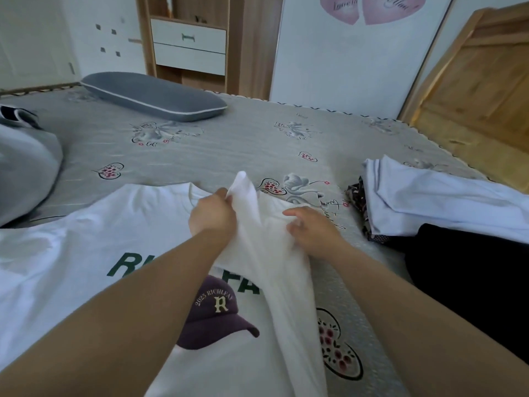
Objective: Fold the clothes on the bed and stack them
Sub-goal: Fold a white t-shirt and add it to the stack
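A white T-shirt [86,239] with green letters and a printed maroon cap lies front up on the bed [229,144]. Its right side is lifted into a ridge. My left hand [213,216] grips the raised sleeve near the collar. My right hand [313,230] pinches the cloth at the right shoulder, just beside the left. At the right lies a pile of clothes: a pale blue-white garment [429,202] on top, a dark patterned piece [357,202] under it and a black garment [463,276] in front.
A grey pillow [154,96] lies at the far side of the bed. A grey bundle of cloth [25,167] sits at the left edge. A wooden board [481,90] leans at the right, beyond it a white wardrobe [352,58] and a drawer unit [189,47].
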